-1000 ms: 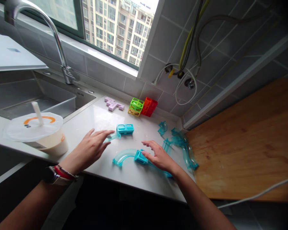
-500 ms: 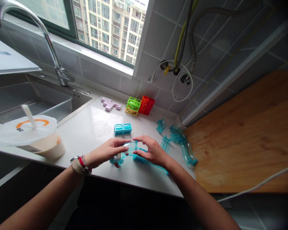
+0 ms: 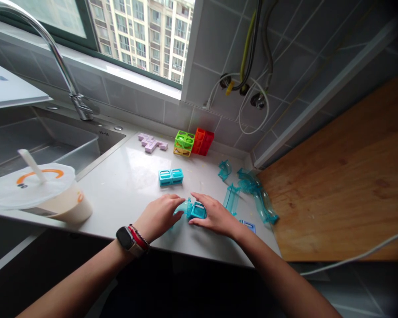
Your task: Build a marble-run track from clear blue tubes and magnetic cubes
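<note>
My left hand (image 3: 159, 215) and my right hand (image 3: 215, 216) meet at the front of the white counter (image 3: 132, 176), both with fingers curled onto a clear teal toy track piece and its teal block connector (image 3: 197, 209). The left hand covers most of the curved track. A teal double block (image 3: 170, 176) lies a short way behind the hands. More clear teal track pieces (image 3: 257, 194) lie to the right, near the wooden board.
A lidded drink cup with a straw (image 3: 40, 192) stands at the left front. Sink (image 3: 36, 137) and faucet (image 3: 59, 66) are far left. Green and red blocks (image 3: 192, 142) and a lilac piece (image 3: 151, 142) sit by the wall. The wooden board (image 3: 345, 176) is on the right.
My left hand went from the small teal piece near the double block to the curved track. Both hands have closed together over the track and connector, pulling nearer the counter's front edge.
</note>
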Motion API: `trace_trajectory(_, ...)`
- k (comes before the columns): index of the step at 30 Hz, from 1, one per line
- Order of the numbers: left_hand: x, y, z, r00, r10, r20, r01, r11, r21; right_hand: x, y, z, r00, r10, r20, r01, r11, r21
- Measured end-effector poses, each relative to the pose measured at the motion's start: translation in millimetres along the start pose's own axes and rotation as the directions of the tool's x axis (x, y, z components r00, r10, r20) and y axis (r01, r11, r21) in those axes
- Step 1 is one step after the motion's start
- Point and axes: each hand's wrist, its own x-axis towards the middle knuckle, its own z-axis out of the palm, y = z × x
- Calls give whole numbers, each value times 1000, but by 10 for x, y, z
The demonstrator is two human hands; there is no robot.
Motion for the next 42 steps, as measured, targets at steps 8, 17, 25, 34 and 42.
trace_trajectory(8,30,61,-15,997,53,50,-55,998,30,-120,29,13,995,104,2,-104,993,-46)
trace_trajectory(17,67,58,-48,991,38,125,-35,999,-19,-111,80,57,993,112,-30,-112,994,9)
trace_trajectory(25,159,46,-135,976,85,202,-90,996,16,-112,50,68,993,111,-39,-111,994,-10)
trace_trajectory(34,193,27,-103,978,85,192,-92,995,28,-112,37,102,994,92,-65,-94,995,-41)
trace_trajectory(42,248,41,-116,973,95,212,-115,990,86,-105,6,115,994,81,-73,-85,995,-50)
